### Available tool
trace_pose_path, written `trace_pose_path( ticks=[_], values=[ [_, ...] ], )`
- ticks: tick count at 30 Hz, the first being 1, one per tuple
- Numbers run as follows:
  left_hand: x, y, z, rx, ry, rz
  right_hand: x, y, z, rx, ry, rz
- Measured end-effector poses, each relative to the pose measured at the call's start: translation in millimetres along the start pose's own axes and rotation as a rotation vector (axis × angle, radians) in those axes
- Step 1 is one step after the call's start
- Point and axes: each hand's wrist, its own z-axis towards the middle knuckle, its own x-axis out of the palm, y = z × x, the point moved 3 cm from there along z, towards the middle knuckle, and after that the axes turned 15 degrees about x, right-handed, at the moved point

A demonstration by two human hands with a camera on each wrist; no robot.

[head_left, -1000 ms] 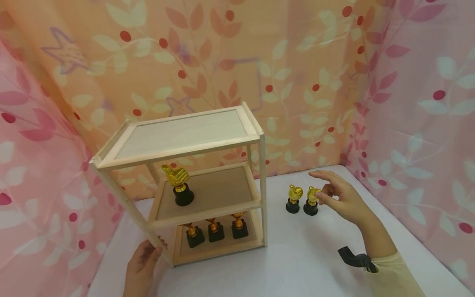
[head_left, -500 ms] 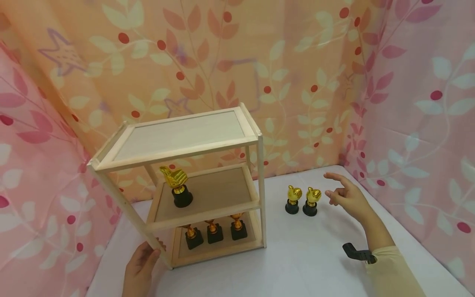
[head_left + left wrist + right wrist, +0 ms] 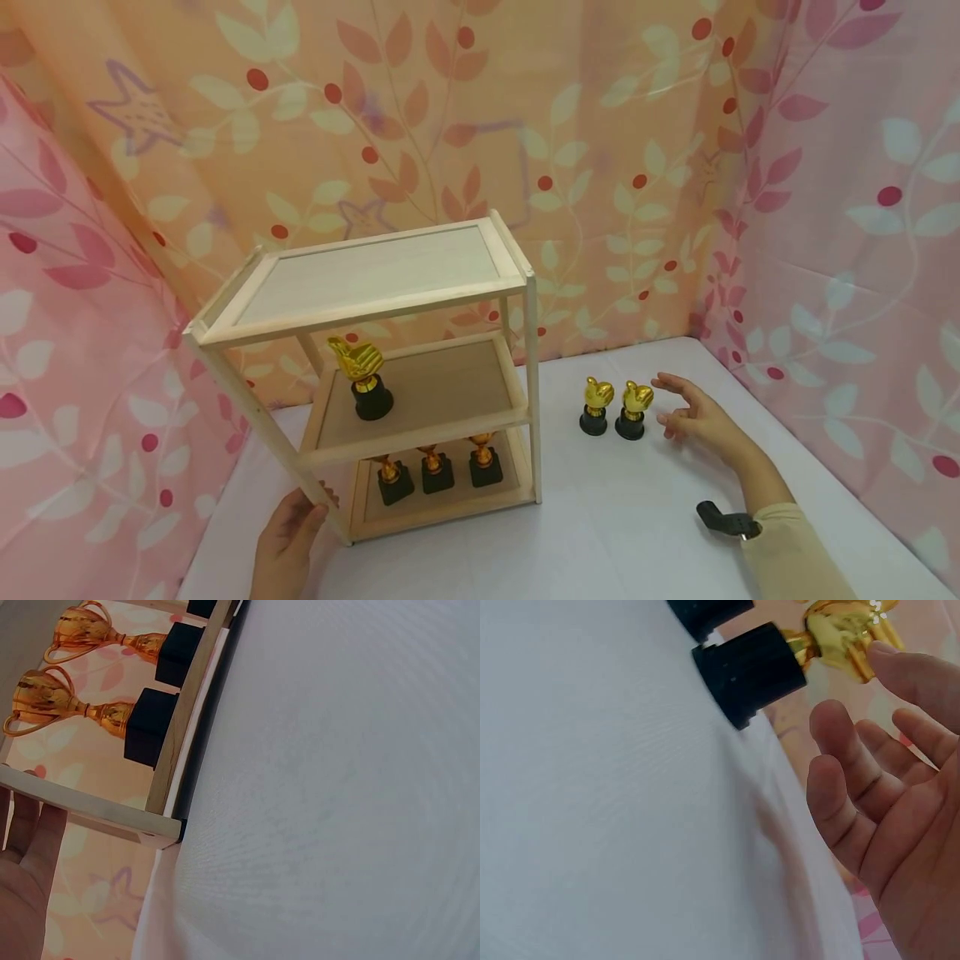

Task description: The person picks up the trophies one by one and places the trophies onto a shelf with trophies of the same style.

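Observation:
A wooden three-tier shelf [image 3: 416, 452] stands at the left of the head view. My left hand [image 3: 288, 533] grips its front left post low down, and in the left wrist view the fingers [image 3: 45, 832] pass behind that post. One gold thumbs-up trophy [image 3: 371, 392] on a black base stands on the middle tier. To the right of the shelf, two smaller thumbs-up trophies [image 3: 594, 408] [image 3: 632, 412] stand side by side on the table. My right hand [image 3: 697, 425] hovers just right of them with its fingers loosely bent around nothing.
Several gold cup trophies [image 3: 437, 473] on square black bases fill a row on the bottom tier, their tops partly hidden by the middle tier. White cloth covers the table [image 3: 600, 517]. Patterned curtains [image 3: 600, 167] enclose the back and both sides.
My right hand has drawn away from the nearer small trophy to the right, then dropped lower beside it. The left hand and the shelf stay where they were.

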Motion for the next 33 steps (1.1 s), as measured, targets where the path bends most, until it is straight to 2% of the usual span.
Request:
trace_pose_path(
  ticks=[2,6,10,20,24,33],
  values=[
    [-0.5,0.7,-0.1,0.006,0.004,0.000,1.7,-15.3,7.6,0.025,0.017,-0.010],
    [-0.4,-0.1,-0.3,0.019,0.006,-0.004,10.0,-24.8,10.4,0.104,0.060,-0.023],
    [0.5,-2.0,-0.2,0.013,-0.002,0.014,16.9,-28.5,12.5,0.139,0.094,-0.040],
    [1.4,-5.1,1.0,0.022,0.007,0.027,26.4,-28.5,16.0,0.222,0.077,-0.083],
    [1.1,-4.1,2.1,0.018,0.008,0.002,28.3,-26.5,17.1,0.209,0.066,-0.078],
    [1.4,-3.8,0.6,-0.015,0.000,0.013,32.9,-28.3,21.4,0.194,0.056,-0.035]
  ],
)
